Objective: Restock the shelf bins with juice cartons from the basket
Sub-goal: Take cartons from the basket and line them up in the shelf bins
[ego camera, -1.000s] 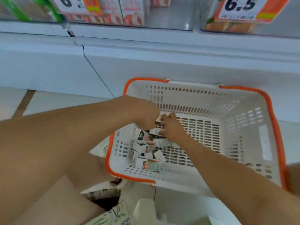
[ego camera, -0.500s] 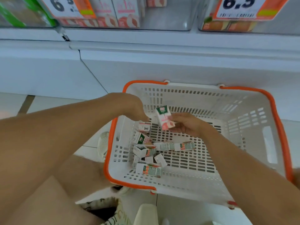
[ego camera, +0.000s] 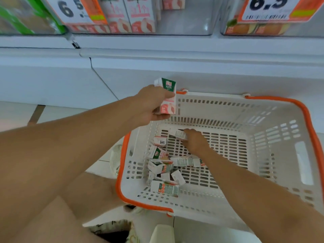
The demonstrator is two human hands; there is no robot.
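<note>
My left hand [ego camera: 152, 104] grips an upright pink-and-green juice carton [ego camera: 167, 97] above the far left corner of the white basket [ego camera: 263, 213] with an orange rim. My right hand [ego camera: 194, 140] reaches down to the basket floor, its fingers closed around a small white carton [ego camera: 178, 133] lying there. Several more juice cartons [ego camera: 163, 169] lie scattered on the left side of the basket floor. A clear shelf bin [ego camera: 184, 25] at the top holds a few upright pink cartons [ego camera: 135, 16] on its left side.
Price tags reading 6.5 [ego camera: 268, 7] hang on the bins. A bin with orange cartons [ego camera: 254, 28] is at the top right, a green-packaged bin [ego camera: 26, 20] at the top left. The white shelf base [ego camera: 157, 67] runs behind the basket. My knees and shoes are below left.
The carton passed from my right hand to my left, which lifted it above the basket's far rim. My right hand went back down and took hold of another carton. The view tilted up.
</note>
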